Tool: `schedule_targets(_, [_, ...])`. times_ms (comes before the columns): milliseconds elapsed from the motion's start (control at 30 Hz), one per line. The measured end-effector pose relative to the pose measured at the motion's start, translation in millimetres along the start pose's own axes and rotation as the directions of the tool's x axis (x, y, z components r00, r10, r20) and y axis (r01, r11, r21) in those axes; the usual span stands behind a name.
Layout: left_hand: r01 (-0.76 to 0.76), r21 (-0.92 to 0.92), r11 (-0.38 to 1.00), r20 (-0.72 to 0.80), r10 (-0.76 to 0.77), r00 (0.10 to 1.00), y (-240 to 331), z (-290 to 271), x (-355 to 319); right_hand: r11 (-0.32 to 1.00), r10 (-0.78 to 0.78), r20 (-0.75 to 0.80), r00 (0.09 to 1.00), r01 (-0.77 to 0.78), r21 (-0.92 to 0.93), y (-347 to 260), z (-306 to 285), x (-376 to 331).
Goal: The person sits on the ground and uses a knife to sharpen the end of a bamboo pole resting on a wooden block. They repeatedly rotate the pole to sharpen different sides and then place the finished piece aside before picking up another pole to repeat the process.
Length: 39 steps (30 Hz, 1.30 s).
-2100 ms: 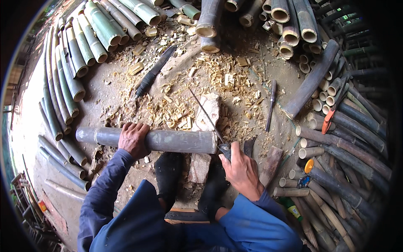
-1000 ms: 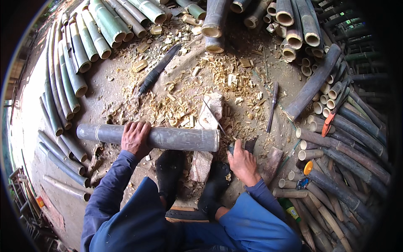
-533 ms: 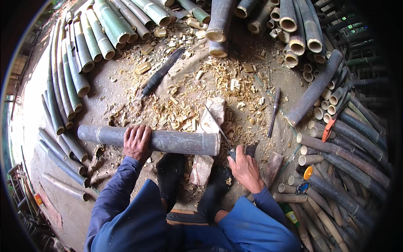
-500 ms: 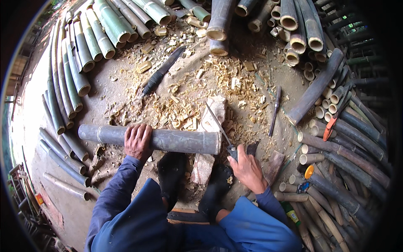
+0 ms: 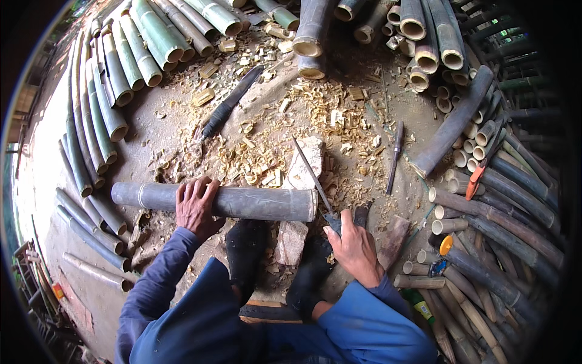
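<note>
Dark bamboo tube: while it's lying crosswise just beyond the person's feet, its right cut end sits just beside the blade and close to the right hand; the longer stretch of it runs right of the left hand.
Left hand: palm down on the tube, left of its middle, fingers arched over the far side and thumb along the near side, so yeah, it's got hold of it.
Right hand: off the tube, just beyond its right end and a bit nearer the body, fist wrapped round the handle of a slim-bladed tool.
Blade: slants up and left past the tube's end. Can't tell from here if it's touching the rim.
Pale block: pokes out on the far side of the tube, with a matching pale piece on the near side, between the dark-clad feet.
Wood shavings: all over the ground past the tube, curls and chips everywhere.
Big knife: flat on the ground beyond the left hand, dark wrapped handle.
Thin dark rod: on the ground out past the right hand.
Cut bamboo: rows and stacks of it left, right and far side.
</note>
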State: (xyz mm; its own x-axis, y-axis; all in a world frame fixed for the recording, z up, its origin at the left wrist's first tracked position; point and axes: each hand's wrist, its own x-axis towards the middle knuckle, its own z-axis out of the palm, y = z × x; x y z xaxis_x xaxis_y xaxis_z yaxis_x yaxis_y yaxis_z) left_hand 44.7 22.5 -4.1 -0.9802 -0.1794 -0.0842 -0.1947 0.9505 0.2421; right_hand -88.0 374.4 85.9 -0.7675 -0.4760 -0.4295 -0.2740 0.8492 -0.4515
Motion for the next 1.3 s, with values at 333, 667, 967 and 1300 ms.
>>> schedule_targets(333, [-0.063,-0.03,0.998,0.293,0.069,0.954,-18.2,-8.6,31.7,0.995,0.002,0.023,1.0,0.0,-0.095,18.1,21.8,21.0])
schedule_targets(667, [-0.115,-0.039,0.993,0.022,0.115,0.993,-11.7,-0.6,16.3,0.939,-0.26,-0.322,0.91,0.316,0.136,0.3,11.0,-5.3])
schedule_targets(967, [-0.114,-0.013,0.993,-0.073,0.113,0.991,-15.2,7.1,7.9,0.947,-0.262,-0.273,0.926,0.3,0.11,-34.9,-23.1,-11.1])
schedule_targets(1300, [-0.094,-0.001,0.996,-0.119,0.093,0.989,-12.2,14.3,3.9,0.998,-0.067,-0.041,0.997,0.067,-0.005,-13.7,-15.7,2.3])
